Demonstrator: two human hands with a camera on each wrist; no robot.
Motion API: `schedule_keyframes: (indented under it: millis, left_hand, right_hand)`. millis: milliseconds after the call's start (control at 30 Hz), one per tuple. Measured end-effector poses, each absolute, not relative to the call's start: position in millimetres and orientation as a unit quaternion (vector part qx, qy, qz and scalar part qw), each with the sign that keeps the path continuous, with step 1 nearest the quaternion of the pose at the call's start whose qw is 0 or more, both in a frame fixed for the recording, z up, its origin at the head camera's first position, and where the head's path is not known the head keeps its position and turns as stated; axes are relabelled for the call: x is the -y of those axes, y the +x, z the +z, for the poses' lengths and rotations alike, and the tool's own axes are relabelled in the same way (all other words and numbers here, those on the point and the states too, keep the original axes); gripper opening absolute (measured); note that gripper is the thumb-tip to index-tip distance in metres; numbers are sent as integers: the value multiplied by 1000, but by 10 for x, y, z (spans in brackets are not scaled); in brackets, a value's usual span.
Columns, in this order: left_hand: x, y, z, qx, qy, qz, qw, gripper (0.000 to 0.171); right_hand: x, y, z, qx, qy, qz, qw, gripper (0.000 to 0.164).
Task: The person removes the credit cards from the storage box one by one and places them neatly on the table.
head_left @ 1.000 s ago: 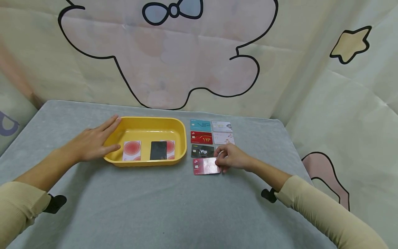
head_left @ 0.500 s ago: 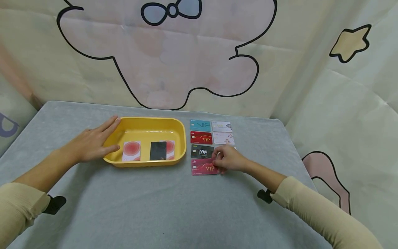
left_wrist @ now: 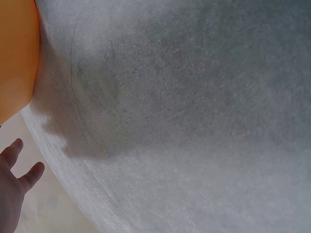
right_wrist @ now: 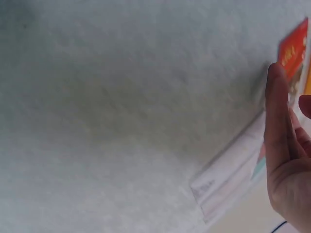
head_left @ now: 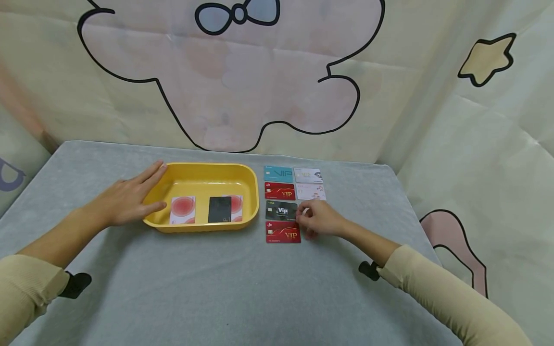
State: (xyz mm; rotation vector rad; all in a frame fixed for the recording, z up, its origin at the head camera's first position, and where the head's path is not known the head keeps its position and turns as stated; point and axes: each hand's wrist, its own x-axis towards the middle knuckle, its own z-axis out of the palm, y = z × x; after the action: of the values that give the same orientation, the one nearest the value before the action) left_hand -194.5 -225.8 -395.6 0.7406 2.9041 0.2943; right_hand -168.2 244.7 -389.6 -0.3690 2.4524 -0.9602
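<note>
My left hand [head_left: 123, 202] rests with spread fingers on the left rim of a yellow plastic tray [head_left: 207, 166]. My right hand [head_left: 322, 218] is beside a red VIP card [head_left: 283, 232] lying flat on the cloth, fingers bent loosely near its right edge and pinching nothing that I can see. Above that card lie a black Vip card [head_left: 280, 210], another red VIP card [head_left: 279, 191] and a teal VIP card [head_left: 278, 173]. To their right are two whitish cards, the upper [head_left: 308, 175] and the lower [head_left: 310, 191]. The right hand hides the cloth beneath it.
Inside the tray lie a white card with a red circle [head_left: 182, 209] and a black card [head_left: 220, 209] partly over a similar circle card [head_left: 237, 207]. A grey cloth [head_left: 225, 288] covers the table; printed curtains [head_left: 242, 96] hang behind and to the right.
The lowest red card has come down flat below the black Vip card, its glare gone. My right fingers have parted from it and sit just off its right edge. The left hand stays put.
</note>
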Motion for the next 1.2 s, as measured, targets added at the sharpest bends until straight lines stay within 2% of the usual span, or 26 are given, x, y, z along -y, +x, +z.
schedule_keyframes:
  millis: [267,533,633,733,900,1200]
  left_hand:
    - [2254,-1945,-3958,-962,247,97,66,92]
    - [2248,-1938,-3956,-962,246,98,67,92]
    - [2252,-1936,-3955,-962,247,98,65,93]
    - [2259,-1937,-3952,-961,250,98,60,92]
    - [2262,-1940,-3947,-961,252,99,58,92]
    - [2269,-1933,-3959,-961,250,102,56,93]
  right_hand:
    - [-2280,-1871,-3620,-891,-204,-368,169,20]
    - [-1901,-2055,-3396,-883,-229,-383,147,27]
    - [-1756,-2112,-3373,-865,-242,-413,150,35]
    - [-1623,-2160,-3384,-846,-258,-438,163,44]
    - [-1413,-2221,-3414,-838,-293,-417,193,51]
    - [-1122,-2291,-3451,-843,-295,-339,296,58]
